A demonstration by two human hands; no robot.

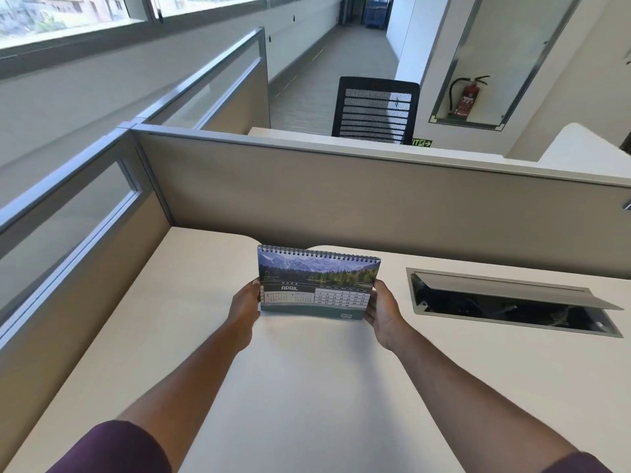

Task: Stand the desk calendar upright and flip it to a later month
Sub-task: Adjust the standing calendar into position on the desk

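Both hands (244,303) (382,312) grip upright calendar (317,285) edges; base seemingly touching desk (307,387).

Pale desk (307,387) w/ open cable hatch (512,302) at right. Beige cubicle partitions (341,199) w/ metal trim behind & left. Windows (68,18) along left wall, daylight in. Black mesh chair (375,110) beyond partition; grey carpet corridor (341,63); fire extinguisher (466,97) in wall recess.

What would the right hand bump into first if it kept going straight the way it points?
Probably the grey partition wall behind the desk, though depth is hard to judge. The right hand points up and away, alongside the calendar.
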